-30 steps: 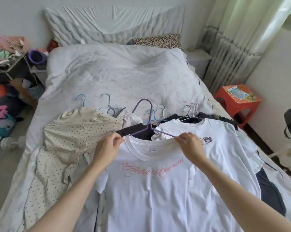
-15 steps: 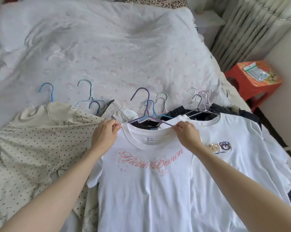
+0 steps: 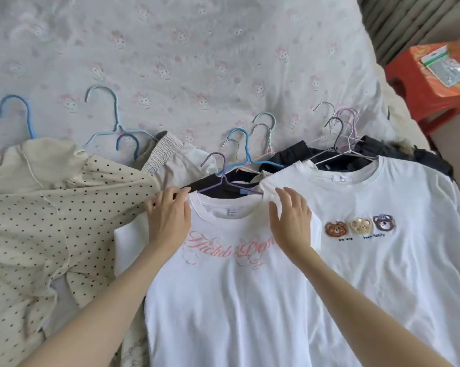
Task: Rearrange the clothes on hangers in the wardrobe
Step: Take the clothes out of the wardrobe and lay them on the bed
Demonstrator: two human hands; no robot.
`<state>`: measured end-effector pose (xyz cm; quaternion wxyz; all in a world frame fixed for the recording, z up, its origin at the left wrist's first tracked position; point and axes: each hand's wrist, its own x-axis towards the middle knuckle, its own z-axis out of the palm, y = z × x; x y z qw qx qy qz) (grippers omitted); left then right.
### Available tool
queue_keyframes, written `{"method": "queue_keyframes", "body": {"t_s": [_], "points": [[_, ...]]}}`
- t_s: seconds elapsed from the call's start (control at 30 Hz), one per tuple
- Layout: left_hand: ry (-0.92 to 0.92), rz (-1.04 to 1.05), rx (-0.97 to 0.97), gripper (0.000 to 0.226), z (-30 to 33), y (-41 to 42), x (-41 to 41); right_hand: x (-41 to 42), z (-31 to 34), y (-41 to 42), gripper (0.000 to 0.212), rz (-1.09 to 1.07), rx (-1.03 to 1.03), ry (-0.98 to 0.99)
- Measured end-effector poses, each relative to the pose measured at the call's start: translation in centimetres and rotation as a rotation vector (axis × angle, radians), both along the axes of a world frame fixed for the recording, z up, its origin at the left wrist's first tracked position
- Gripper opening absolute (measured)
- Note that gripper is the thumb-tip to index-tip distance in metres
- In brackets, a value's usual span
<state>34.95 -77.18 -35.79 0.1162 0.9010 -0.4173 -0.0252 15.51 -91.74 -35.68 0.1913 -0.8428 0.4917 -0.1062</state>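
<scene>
Hands rest flat on the white T-shirt with pink script (image 3: 223, 287), spread on the bed (image 3: 197, 49). Left hand (image 3: 168, 221) presses that shirt's left shoulder, fingers straight; right hand (image 3: 292, 221) lies on its right shoulder, fingers loosely spread, holding nothing. Its purple hanger (image 3: 218, 176) pokes from the collar. Just right of it lies the bear T-shirt (image 3: 382, 247) (three bears); left, a polka-dot garment (image 3: 51, 221).

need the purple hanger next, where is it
In the head view, the purple hanger sits mid-frame inside the pink-lettered white shirt, its hook between both hands.
</scene>
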Motion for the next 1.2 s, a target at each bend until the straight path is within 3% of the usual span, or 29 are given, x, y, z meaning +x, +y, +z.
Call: {"method": "queue_keyframes", "body": {"t_s": [0.1, 0.23, 0.33, 0.47, 0.6, 0.73, 0.87, 1.03, 1.2], "points": [[-0.005, -0.132, 0.022, 0.043, -0.2, 3.2, -4.8, -2.4, -0.6, 4.5, 0.05, 0.159, -0.03, 0.075], [0.073, -0.253, 0.25, 0.055, -2.2, 8.9, -10.7, -6.4, -3.1, 9.6, 0.06, 0.34, 0.047, 0.261], [0.105, -0.343, 0.389, 0.059, -3.0, 11.7, -13.1, -8.9, -4.2, 12.5, 0.065, 0.384, 0.132, 0.398], [0.176, -0.305, 0.474, 0.057, -1.9, 12.7, -14.4, -10.9, -3.7, 15.4, 0.064, 0.386, 0.204, 0.481], [0.269, -0.38, 0.587, 0.056, -1.2, 15.3, -16.9, -14.2, -3.5, 18.2, 0.063, 0.445, 0.207, 0.467], [0.362, -0.433, 0.702, 0.061, -0.7, 18.6, -20.0, -17.5, -2.4, 20.7, 0.083, 0.477, 0.283, 0.474], [0.452, -0.48, 0.824, 0.055, 1.0, 21.3, -21.9, -20.4, -0.1, 23.0, 0.061, 0.362, 0.385, 0.377], [0.338, -0.521, 0.665, 0.054, 4.6, 21.1, -22.1, -24.2, 4.0, 25.0, 0.059, 0.059, 0.276, 0.257], [0.285, -0.611, 0.365, 0.059, 9.4, 18.0, -25.1, -29.0, 10.0, 27.4, 0.057, -0.182, 0.077, 0.104]]}}
